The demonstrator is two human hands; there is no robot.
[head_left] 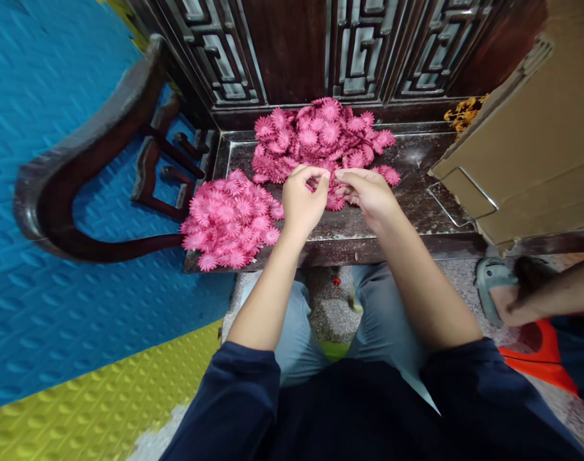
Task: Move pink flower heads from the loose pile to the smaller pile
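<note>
Left hand: the left hand [300, 203] hovers over the dark wooden desk [417, 211], its fingers [321, 180] pinched narrow on a pink fabric flower [334, 200] at the near edge of the far pile.
Right hand: the right hand [369, 195] meets the left, fingertip to fingertip, thumb and forefinger closed on the same flower.
Flower in hand: mostly hidden by both hands; which way it faces and how its long axis lies cannot be told.
Far pile: a heap of pink flowers [321, 137] lies against the carved wooden panel [359, 51] at the desk's back.
Near pile: a second heap of flowers [232, 221], faces mostly up, covers the desk's front left corner.
Right of scene: a cardboard box [536, 141] leans over the desk's right end.
Left of scene: a curved wooden chair arm [90, 160] lies on blue foam matting [42, 96].
Far right: another person's sandalled foot [501, 291] rests on the floor.
</note>
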